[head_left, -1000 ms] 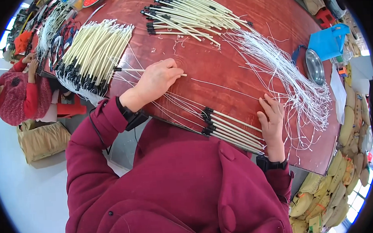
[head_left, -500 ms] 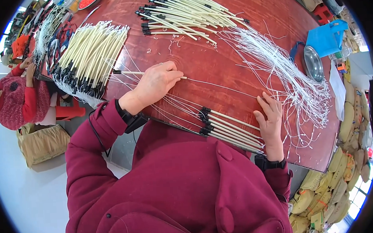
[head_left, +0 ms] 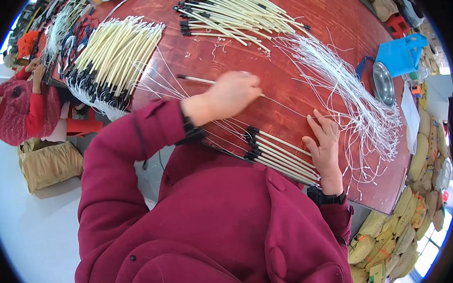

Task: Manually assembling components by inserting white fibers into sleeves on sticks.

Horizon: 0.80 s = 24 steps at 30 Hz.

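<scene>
My left hand (head_left: 231, 94), a little blurred, is closed around a thin cream rod (head_left: 196, 79) with a black end piece pointing left. A white cord (head_left: 286, 108) runs from the rod's right end to the fingertips of my right hand (head_left: 324, 142). That hand lies on the table with its fingers stretched and thumb apart, fingertips touching the cord. Beside its wrist, along the near table edge, several similar rods (head_left: 285, 158) lie in a row, black ends to the left. White cords (head_left: 224, 124) trail leftward from those ends, passing partly beneath my left forearm.
A heap of loose white cords (head_left: 349, 96) spreads over the right of the red table (head_left: 327, 13). Piles of rods lie at the back (head_left: 235, 15) and left (head_left: 119, 57). A metal bowl (head_left: 383, 83) and blue container (head_left: 402, 55) stand right. Another person (head_left: 27, 108) sits far left.
My left hand has moved right along the rod toward my right hand, shifting the rod rightward and shortening the visible cord between the hands. My right hand stays nearly in place.
</scene>
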Tool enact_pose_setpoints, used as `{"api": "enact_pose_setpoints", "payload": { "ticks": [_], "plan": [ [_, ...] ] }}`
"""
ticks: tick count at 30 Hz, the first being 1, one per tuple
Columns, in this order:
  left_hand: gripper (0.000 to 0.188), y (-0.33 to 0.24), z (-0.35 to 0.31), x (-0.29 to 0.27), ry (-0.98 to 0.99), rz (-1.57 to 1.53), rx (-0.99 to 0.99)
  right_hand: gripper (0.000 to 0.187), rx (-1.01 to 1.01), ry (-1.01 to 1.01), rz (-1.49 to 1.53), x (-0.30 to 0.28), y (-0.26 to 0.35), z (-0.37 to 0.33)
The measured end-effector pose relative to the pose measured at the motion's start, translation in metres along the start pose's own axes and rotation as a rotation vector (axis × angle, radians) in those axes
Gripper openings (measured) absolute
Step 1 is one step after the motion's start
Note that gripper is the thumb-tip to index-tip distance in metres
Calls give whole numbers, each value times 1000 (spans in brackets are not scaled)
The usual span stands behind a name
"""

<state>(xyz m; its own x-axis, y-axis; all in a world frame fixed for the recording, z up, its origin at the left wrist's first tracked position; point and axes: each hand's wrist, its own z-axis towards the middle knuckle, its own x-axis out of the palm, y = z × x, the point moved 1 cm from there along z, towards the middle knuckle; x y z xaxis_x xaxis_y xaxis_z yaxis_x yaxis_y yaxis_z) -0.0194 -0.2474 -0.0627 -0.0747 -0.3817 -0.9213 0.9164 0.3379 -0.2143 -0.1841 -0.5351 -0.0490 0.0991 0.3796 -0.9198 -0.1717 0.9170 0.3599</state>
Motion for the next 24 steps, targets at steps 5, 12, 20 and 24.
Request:
{"api": "enact_pose_setpoints", "payload": {
  "ticks": [5,12,20,24],
  "plan": [
    [11,-60,72,38,37,-70,161,67,-63,61,30,6,21,17],
    [23,-44,46,-18,127,53,-32,77,-64,-63,32,2,8,10],
    [24,40,-23,-34,-145,-54,-290,57,-217,11,-29,4,29,62],
    [14,51,-25,-27,-111,-104,-212,37,-280,-28,-27,16,32,77]
  ]
}}
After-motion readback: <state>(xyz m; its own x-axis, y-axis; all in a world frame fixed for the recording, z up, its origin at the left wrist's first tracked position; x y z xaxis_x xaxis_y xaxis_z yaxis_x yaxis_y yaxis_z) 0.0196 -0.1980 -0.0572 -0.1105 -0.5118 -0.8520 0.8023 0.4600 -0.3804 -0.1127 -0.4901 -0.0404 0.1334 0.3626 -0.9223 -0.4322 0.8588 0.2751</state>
